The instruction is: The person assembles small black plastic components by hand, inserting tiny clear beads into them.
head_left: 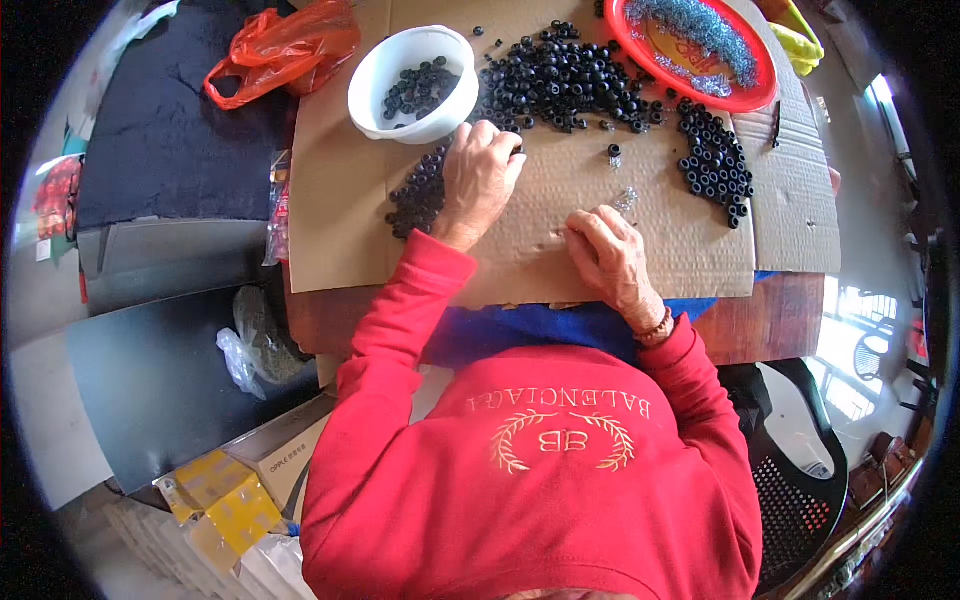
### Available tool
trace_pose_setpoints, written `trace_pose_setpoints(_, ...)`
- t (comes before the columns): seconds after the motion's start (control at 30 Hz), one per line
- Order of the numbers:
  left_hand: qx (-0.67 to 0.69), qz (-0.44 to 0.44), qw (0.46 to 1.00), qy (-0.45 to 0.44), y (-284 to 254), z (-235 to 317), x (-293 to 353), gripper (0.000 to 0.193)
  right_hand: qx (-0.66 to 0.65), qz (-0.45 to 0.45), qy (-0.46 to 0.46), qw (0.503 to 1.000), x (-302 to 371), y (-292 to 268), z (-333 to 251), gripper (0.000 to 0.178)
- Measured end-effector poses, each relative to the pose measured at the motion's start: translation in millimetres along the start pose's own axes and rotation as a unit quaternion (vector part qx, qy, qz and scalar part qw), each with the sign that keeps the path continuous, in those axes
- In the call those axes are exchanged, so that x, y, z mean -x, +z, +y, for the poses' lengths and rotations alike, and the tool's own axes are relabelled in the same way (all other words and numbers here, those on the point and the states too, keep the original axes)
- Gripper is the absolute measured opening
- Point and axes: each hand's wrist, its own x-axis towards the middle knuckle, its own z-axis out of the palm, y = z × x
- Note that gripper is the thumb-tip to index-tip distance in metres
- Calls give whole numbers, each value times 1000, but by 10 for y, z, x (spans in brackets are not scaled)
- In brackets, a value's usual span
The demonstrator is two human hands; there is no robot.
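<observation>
Left hand: our left hand is just below the white bowl, fingers bent and nearly closed; a dark bit shows by the fingertips, but we cannot tell whether they grip it.
Right hand: our right hand rests low over the cardboard, fingers curled inward; we cannot tell whether it has hold of anything.
Lone black piece: we see this black piece beyond the right fingertips and to the right of the left hand, the right hand being nearer; a clear bit shows at its near side, so the pair's long axis runs roughly toward us.
Clear pieces: a few clear pieces lie just beside the right fingertips.
Hard to make out: our left wrist partly covers the black cluster, and the red plate is cut off at the top.
</observation>
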Motion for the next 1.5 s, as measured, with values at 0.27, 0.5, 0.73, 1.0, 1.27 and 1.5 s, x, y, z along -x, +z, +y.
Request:
trace_pose_setpoints(0.27, 653, -57, 708, -263, -210, 341, 167, 16, -96, 18, 69, 993, -20, -88, 27, 16)
trace_pose_setpoints(0.5, 804, -89, 454, -373, -104, 345, 430, 25, -128, 43, 77, 988, -56, -109, 2, 15)
trace_pose_setpoints(0.73, 834, -84, 386, -386, -63, 355, 531, 25, -128, 15, 85, 988, -29, -115, 9, 14)
trace_pose_setpoints(1.0, 811, -53, 441, -380, -73, 433, 604, 25, -123, 5, 84, 989, -43, -127, 0, 12)
trace_pose_setpoints(1.27, 806, -37, 477, -348, -111, 526, 592, 21, -137, -2, 94, 986, -31, -127, 8, 10)
trace_pose_setpoints(1.5, 808, -37, 485, -333, -85, 541, 639, 22, -328, 34, 234, 914, 22, -130, -104, 11)
